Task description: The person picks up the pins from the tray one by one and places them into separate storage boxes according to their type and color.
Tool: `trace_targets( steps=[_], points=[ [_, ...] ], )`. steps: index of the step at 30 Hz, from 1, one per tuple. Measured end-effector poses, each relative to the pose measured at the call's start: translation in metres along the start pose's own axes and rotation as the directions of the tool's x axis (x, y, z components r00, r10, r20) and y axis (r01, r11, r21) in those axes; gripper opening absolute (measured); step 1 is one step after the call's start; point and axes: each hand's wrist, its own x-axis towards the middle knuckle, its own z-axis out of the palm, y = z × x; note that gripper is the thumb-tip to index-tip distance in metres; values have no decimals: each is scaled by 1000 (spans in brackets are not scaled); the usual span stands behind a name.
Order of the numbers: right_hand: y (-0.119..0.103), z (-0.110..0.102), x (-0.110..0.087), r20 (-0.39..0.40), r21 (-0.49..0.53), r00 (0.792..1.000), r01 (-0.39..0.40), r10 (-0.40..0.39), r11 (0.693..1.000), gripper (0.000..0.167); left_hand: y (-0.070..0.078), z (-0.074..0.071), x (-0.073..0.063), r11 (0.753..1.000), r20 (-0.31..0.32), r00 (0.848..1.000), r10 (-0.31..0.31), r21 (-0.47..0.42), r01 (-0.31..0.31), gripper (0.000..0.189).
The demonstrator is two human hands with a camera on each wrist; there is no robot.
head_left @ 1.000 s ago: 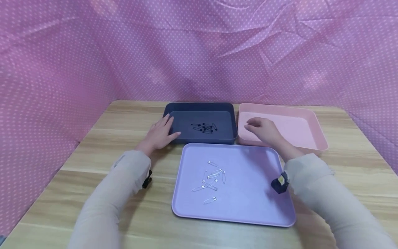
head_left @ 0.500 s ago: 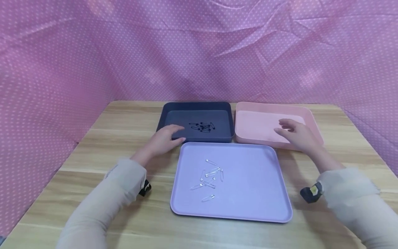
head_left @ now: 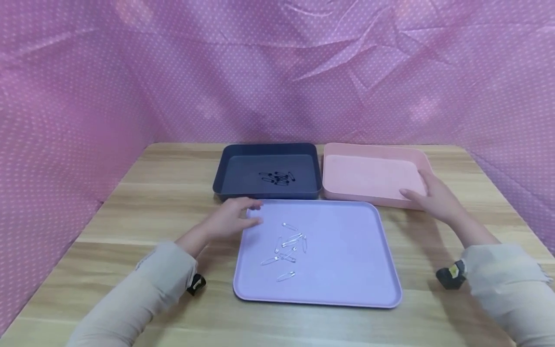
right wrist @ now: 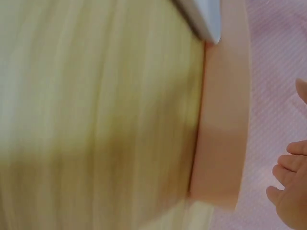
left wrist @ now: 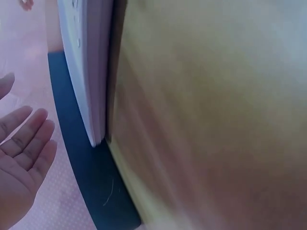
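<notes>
In the head view my left hand [head_left: 227, 219] hovers over the upper left corner of a lavender tray [head_left: 347, 260], its fingers extended and holding nothing. Several silver safety pins [head_left: 286, 258] lie scattered on the left half of that tray. My right hand [head_left: 438, 197] is at the right front corner of a pink tray [head_left: 368, 176], thumb and fingers spread apart; whether it touches the rim I cannot tell. A dark blue tray [head_left: 243, 176] at the back holds a cluster of black safety pins [head_left: 279, 178]. Both wrist views show the hands with nothing in them.
The three trays stand close together on a wood-grain table [head_left: 151, 207], blue and pink behind the lavender one. A pink dotted cloth [head_left: 260, 72] hangs behind and at the sides.
My right hand has moved right, from over the pink tray's left part to its right corner. My left hand has come back from the blue tray to the lavender tray's corner.
</notes>
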Motion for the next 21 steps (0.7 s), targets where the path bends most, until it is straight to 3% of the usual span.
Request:
trace_targets(
  steps=[7, 13, 21],
  points=[
    [26, 6, 8, -23, -86, 994, 107, -110, 991, 80, 4, 12, -19, 998, 97, 995, 31, -57, -26, 44],
    [38, 8, 13, -9, -138, 996, 86, -88, 987, 87, 10, 20, -28, 998, 187, 981, 44, -53, -35, 52],
    [53, 9, 16, -35, -117, 996, 73, -78, 990, 83, 17, 28, -27, 999, 226, 973, 36, -31, -30, 50]
  ],
)
